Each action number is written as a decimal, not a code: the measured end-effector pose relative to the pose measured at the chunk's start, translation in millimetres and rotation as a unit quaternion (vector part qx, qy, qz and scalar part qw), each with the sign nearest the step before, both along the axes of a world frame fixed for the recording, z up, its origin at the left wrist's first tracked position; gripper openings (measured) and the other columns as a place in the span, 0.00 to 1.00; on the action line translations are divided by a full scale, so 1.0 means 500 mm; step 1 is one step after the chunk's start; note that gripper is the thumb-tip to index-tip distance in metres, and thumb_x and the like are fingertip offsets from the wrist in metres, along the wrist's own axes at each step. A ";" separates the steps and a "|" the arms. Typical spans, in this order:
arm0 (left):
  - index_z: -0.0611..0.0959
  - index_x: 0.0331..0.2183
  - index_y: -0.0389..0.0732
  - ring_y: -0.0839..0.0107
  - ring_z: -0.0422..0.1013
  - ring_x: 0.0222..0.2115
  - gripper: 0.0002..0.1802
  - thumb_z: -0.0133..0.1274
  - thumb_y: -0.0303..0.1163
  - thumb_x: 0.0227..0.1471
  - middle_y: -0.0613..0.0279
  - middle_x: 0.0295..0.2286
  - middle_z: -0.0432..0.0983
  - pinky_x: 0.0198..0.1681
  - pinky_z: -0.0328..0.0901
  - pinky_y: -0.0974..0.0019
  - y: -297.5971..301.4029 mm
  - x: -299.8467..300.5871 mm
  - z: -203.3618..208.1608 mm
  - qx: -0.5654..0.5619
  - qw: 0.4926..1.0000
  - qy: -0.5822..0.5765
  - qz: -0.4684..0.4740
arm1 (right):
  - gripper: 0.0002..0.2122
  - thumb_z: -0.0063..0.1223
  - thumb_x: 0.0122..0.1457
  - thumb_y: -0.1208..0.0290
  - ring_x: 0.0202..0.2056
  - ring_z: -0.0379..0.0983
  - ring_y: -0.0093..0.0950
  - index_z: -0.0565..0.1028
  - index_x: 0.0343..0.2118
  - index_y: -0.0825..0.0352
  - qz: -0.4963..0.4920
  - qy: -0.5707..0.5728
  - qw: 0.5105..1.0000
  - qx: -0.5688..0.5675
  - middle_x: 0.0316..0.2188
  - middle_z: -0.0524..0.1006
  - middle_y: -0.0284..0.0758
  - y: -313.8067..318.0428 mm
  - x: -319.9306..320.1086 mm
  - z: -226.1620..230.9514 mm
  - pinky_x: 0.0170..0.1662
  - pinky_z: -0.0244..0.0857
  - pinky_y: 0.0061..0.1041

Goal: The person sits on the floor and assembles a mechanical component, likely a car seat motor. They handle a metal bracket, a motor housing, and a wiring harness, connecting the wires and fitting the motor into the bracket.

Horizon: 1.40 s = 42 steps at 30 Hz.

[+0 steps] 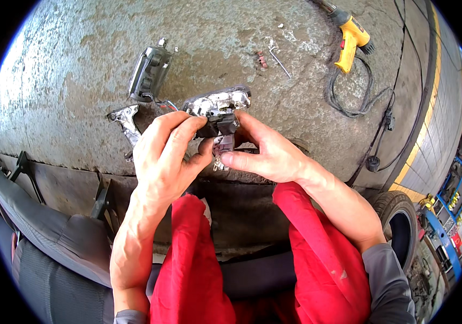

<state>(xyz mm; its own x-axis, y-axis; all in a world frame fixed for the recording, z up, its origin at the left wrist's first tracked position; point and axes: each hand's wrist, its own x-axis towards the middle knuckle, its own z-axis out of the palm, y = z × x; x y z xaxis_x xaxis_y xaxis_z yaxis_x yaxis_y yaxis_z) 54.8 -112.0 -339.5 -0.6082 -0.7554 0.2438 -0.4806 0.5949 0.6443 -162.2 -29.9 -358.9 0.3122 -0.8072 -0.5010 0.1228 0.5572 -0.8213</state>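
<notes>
Both hands close around a small black block-shaped plastic part (220,125) in front of me. My left hand (165,151) pinches its left side with thumb and fingers. From the right, my right hand (271,150) grips the same part, its thumb low against a greyish translucent piece (223,144) underneath. Just beyond the fingers lies an oblong housing (214,100) with a silvery inside and dark rim; whether it is joined to the black part is hidden. Thin red and blue wires (167,103) run out left of it.
A dark lamp-like unit (151,73) and a silvery bracket-shaped piece (127,127) lie to the left. Farther off are a hex key (280,62), a small red piece (262,59) and a yellow heat gun (353,41) with a coiled cable. A tyre (397,221) stands right, a seat (52,232) left.
</notes>
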 end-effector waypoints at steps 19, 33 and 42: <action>0.86 0.41 0.40 0.59 0.79 0.35 0.25 0.71 0.22 0.35 0.57 0.38 0.80 0.37 0.75 0.59 0.007 -0.010 -0.012 -0.027 1.000 -0.004 0.000 | 0.29 0.62 0.67 0.58 0.49 0.74 0.24 0.67 0.62 0.72 -0.030 -0.001 0.999 0.009 0.48 0.78 0.36 -0.009 0.011 0.011 0.55 0.69 0.28; 0.86 0.45 0.35 0.55 0.80 0.39 0.25 0.67 0.15 0.41 0.52 0.41 0.80 0.42 0.76 0.59 0.024 -0.017 -0.011 0.043 0.999 0.032 -0.008 | 0.22 0.61 0.68 0.60 0.44 0.72 0.18 0.72 0.58 0.70 -0.112 -0.037 0.992 0.043 0.45 0.78 0.30 -0.003 0.025 0.002 0.48 0.71 0.24; 0.81 0.45 0.34 0.61 0.76 0.43 0.20 0.65 0.16 0.48 0.52 0.44 0.78 0.46 0.72 0.61 0.036 -0.001 -0.010 0.126 0.985 0.090 0.081 | 0.17 0.60 0.69 0.62 0.43 0.73 0.16 0.78 0.53 0.70 -0.132 -0.060 0.987 0.073 0.44 0.81 0.27 -0.006 0.017 -0.010 0.48 0.70 0.23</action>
